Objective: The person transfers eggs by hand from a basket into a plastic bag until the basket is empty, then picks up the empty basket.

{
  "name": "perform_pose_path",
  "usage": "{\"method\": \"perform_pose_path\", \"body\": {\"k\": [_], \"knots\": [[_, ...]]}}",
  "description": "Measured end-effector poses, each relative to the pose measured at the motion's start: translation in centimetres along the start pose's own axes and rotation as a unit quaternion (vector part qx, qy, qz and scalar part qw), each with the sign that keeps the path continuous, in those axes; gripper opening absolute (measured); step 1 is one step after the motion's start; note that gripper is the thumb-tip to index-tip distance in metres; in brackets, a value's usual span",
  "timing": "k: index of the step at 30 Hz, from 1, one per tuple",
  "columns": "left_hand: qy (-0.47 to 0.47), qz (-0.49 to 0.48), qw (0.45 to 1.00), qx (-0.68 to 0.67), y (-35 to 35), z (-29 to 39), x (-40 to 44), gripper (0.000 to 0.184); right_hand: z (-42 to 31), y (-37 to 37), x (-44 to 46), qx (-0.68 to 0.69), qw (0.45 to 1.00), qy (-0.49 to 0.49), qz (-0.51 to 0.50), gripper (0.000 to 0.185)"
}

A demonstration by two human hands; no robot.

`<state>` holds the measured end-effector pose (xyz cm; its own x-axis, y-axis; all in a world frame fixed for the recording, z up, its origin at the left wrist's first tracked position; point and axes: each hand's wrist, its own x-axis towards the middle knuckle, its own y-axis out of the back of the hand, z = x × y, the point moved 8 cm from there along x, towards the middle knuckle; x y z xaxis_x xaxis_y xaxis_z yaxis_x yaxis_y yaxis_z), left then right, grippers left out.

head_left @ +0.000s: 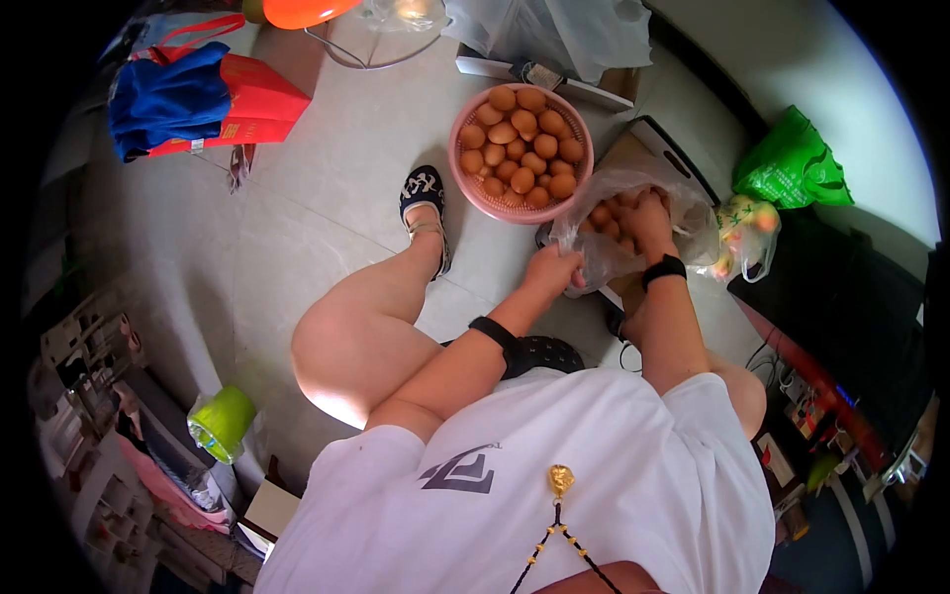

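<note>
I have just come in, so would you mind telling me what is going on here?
A person is handling brown eggs in a clear plastic bag. The left-hand grip holds the bag's edge; the right-hand grip is inside, at the eggs. Beside the bag, a pink basket holds many more eggs.

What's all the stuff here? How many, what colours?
basket: one, pink, upper middle
clear bag: one, transparent, right of basket
eggs: many, brown, in both
green bag: one, green, upper right
bag of round things: one, transparent, by green bag
red bag: one, red, upper left
cloth: one, blue, over red bag
bin: one, green, lower left
round thing: one, orange, top edge
plastic: count unclear, whitish, top
clutter: uncountable, mixed, both sides
shirt: one, white, bottom middle
pendant: one, gold, over shirt
wristbands: two, black, on wrists
left hand: one, bare, gripping clear bag's edge
right hand: one, bare, inside clear bag
</note>
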<state>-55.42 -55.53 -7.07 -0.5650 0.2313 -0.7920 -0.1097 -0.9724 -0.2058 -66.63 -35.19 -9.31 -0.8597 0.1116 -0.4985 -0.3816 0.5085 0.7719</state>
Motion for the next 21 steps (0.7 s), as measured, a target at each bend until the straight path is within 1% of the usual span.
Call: {"method": "perform_pose_path", "body": {"k": [1, 2, 3, 4, 5, 6, 8, 9, 11, 12, 14, 15, 17, 18, 20, 21], "knots": [[-0.005, 0.001, 1.0, 0.0, 0.0, -0.1, 0.1, 0.021, -2.2, 0.6, -0.8, 0.011, 0.997, 0.055, -0.052, 0.039], [-0.005, 0.001, 1.0, 0.003, 0.0, -0.5, 0.4, 0.021, -6.3, 2.2, -2.8, 0.056, 0.983, 0.023, -0.174, 0.034], [-0.004, 0.0, 1.0, 0.007, 0.0, -0.7, 0.5, 0.021, -6.5, 1.9, -2.4, 0.055, 0.983, 0.026, -0.172, 0.034], [-0.008, 0.001, 1.0, 0.006, 0.1, -0.9, 0.6, 0.021, -7.3, 1.9, -1.5, 0.151, 0.977, 0.064, -0.134, 0.031], [-0.011, -0.005, 1.0, 0.011, 0.0, -0.9, 0.6, 0.022, -8.0, 2.4, -0.7, 0.245, 0.96, 0.101, -0.094, 0.029], [-0.014, -0.011, 1.0, 0.015, -0.1, -0.8, 0.6, 0.022, -9.9, 3.1, -0.6, 0.244, 0.96, 0.104, -0.093, 0.029], [-0.019, -0.005, 1.0, 0.017, -0.1, -0.7, 0.6, 0.023, -14.5, 6.1, -0.6, 0.207, 0.958, 0.196, 0.043, 0.024], [-0.021, 0.0, 1.0, 0.019, 0.1, -0.5, 0.5, 0.023, -15.4, 5.5, 0.4, 0.207, 0.957, 0.198, 0.043, 0.024], [-0.028, -0.002, 0.999, 0.033, 0.5, -0.1, 0.5, 0.024, -18.9, 5.0, 1.7, 0.099, 0.936, 0.32, 0.109, 0.026], [-0.032, -0.006, 0.998, 0.048, 0.6, -0.1, 0.5, 0.024, -20.4, 4.7, 2.1, 0.1, 0.935, 0.323, 0.108, 0.026], [-0.032, -0.002, 0.998, 0.048, 1.0, -0.9, 1.3, 0.025, -23.6, 3.4, 2.6, -0.008, 0.926, 0.364, 0.102, 0.034], [-0.03, -0.001, 0.998, 0.049, 1.0, -1.1, 1.4, 0.027, -24.1, 2.4, 3.7, -0.007, 0.926, 0.365, 0.101, 0.034], [-0.024, 0.0, 0.999, 0.042, 1.2, -1.2, 1.4, 0.026, -26.1, 0.4, 4.7, -0.115, 0.892, 0.416, 0.133, 0.036], [-0.018, -0.001, 0.999, 0.035, 1.3, -1.1, 1.4, 0.025, -26.6, 0.0, 5.3, -0.113, 0.892, 0.417, 0.133, 0.036], [-0.01, -0.001, 1.0, 0.015, 1.5, -0.9, 1.1, 0.024, -27.7, -1.5, 6.0, -0.138, 0.884, 0.436, 0.095, 0.047], [-0.003, -0.002, 1.0, -0.005, 1.5, -0.8, 1.0, 0.024, -28.0, -1.7, 6.4, -0.136, 0.884, 0.437, 0.093, 0.047]]}}
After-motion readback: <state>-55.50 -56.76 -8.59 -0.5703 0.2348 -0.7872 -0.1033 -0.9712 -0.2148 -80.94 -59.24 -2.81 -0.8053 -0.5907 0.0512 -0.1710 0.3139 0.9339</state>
